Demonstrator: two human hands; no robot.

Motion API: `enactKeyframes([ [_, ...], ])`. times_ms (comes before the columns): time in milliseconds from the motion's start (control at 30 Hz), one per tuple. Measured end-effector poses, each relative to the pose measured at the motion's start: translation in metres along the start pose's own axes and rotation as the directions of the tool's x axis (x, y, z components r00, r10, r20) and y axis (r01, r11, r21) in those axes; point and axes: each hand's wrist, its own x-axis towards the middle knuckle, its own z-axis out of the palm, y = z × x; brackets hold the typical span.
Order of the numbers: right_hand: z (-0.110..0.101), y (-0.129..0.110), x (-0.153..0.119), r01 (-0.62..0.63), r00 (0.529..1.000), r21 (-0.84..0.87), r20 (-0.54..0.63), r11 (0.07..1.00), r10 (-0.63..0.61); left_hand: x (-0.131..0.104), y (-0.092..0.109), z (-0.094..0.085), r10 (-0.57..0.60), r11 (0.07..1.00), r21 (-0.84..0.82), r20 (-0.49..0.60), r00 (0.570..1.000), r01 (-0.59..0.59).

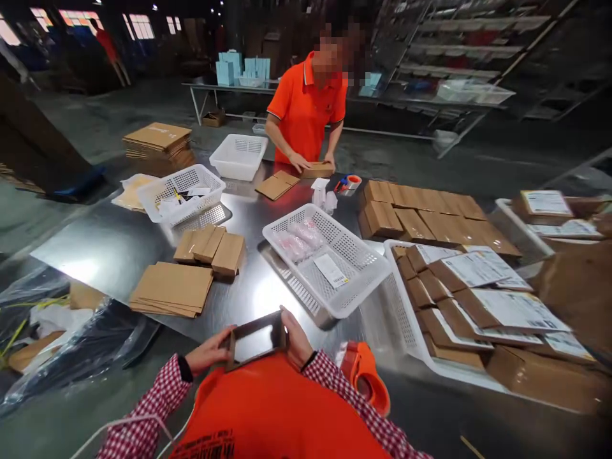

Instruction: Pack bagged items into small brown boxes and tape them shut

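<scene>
A small brown cardboard frame-like box [233, 347] is held at the table's near edge, close to my body. Through its middle shows a bright, shiny surface. My left hand [210, 350] grips its left end, fingers bent over the side. Around the right end is my right hand [296, 338]. To the right of that hand lies an orange tape dispenser [366, 376]. Beyond the box stands a white perforated basket [363, 268] with pink wrapped items [301, 241] and a white label card [331, 271]. Flat cardboard pieces [172, 288] and small closed boxes [210, 248] are at the left.
Across the metal table [105, 236], a person in orange [308, 115] has both hands on a box. At the right are rows of brown boxes [430, 217] and a white crate [406, 319] of labelled parcels. More baskets stand at the far left.
</scene>
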Motion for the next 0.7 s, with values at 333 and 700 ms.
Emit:
enactKeyframes([
  [333, -0.018, -0.005, 0.015, 0.030, 0.925, -0.366, 0.364, 0.930, 0.113, 0.022, -0.016, 0.000, -0.001, 0.999, -0.047, -0.182, 0.983, -0.007],
  [700, -0.018, 0.016, 0.000, 0.408, 0.913, -0.484, 0.199, 0.774, -0.357, 0.035, -0.022, 0.043, 0.442, 0.806, 0.583, -0.470, 0.764, -0.108],
])
